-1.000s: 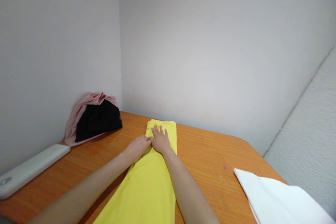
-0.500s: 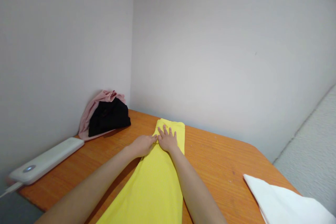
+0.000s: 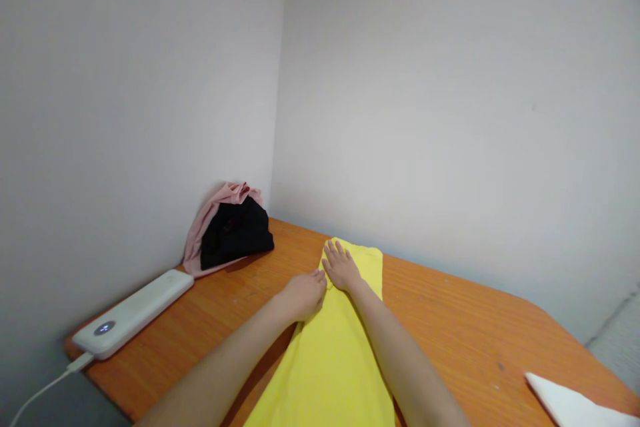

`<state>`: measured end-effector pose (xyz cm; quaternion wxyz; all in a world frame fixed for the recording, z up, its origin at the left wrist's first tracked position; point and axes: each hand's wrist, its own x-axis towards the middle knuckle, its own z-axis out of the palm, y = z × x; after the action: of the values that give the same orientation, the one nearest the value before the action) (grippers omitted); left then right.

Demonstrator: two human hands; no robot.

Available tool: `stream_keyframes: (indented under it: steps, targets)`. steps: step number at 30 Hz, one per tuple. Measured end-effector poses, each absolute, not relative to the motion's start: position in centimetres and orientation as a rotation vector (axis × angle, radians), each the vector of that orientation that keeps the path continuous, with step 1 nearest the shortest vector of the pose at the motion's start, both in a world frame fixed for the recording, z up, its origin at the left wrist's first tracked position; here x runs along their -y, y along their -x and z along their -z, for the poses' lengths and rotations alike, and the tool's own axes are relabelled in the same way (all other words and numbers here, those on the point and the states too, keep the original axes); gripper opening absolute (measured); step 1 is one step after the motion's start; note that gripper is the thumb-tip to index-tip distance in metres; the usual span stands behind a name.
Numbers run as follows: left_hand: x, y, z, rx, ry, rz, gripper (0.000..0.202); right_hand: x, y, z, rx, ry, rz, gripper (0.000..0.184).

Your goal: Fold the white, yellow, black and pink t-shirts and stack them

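Note:
A long piece of yellow cloth (image 3: 340, 353) stretches from the near edge of the picture toward the back wall, its far end looking folded. I cannot tell what kind of garment it is. At its left edge, my left hand (image 3: 307, 295) is closed, with bent fingertips gripping the fabric. Just beyond and to the right, my right hand (image 3: 342, 268) lies flat on the cloth near the far left corner, fingers stretched out and pressing down. The fingertips of my left hand are partly hidden by the cloth and by the hand itself.
The wooden table (image 3: 450, 307) meets two walls at the back. Pink cloth (image 3: 200, 240) and black cloth (image 3: 237, 233) are bundled at the left. A white power bank (image 3: 135, 313) with a cable (image 3: 47, 387) lies nearer. White cloth (image 3: 575, 403) lies at lower right.
The view has turned left, so everything sits farther right in the picture. My right hand has shifted toward the cloth's far left corner, its fingers closer together. My left hand stays at the left edge.

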<state>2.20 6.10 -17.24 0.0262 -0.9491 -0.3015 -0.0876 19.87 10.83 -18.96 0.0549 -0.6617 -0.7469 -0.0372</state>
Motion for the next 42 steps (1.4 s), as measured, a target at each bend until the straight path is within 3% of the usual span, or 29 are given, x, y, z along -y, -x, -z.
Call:
stream_keyframes:
  steps: [11, 17, 23, 29, 31, 33, 37, 42]
  targets:
    - [-6.0, -2.5, 17.4, 1.052, 2.996, 0.263, 0.050, -6.5, -18.7, 15.3, 2.201, 2.159, 0.225, 0.066]
    - [-3.2, 1.2, 16.0, 1.088, 3.039, 0.444, 0.056, 7.5, -19.6, 14.8, 2.280, 1.963, 0.073, 0.065]
    - [5.7, 8.0, 14.9, 0.899, 3.176, 0.707, 0.040, 22.8, -19.1, 15.0, 2.452, 1.677, -0.207, 0.060]
    - [12.8, 14.9, 16.3, 0.725, 3.113, 0.533, 0.051, 28.1, -17.7, 15.2, 2.602, 1.478, -0.088, 0.090]
    - [13.6, 16.1, 17.1, 0.671, 3.079, 0.449, 0.069, 27.9, -17.0, 16.3, 2.598, 1.495, 0.082, 0.078]
    - [13.8, 16.6, 18.1, 0.645, 3.033, 0.388, 0.074, 27.4, -16.1, 17.7, 2.564, 1.542, 0.267, 0.062]
    - [13.8, 16.6, 19.7, 0.671, 2.932, 0.485, 0.066, 27.1, -14.8, 19.0, 2.501, 1.547, 0.442, 0.046]
    - [15.8, 16.7, 20.2, 0.526, 2.947, 0.922, 0.049, 29.5, -15.5, 17.9, 2.399, 1.395, 0.226, 0.037]
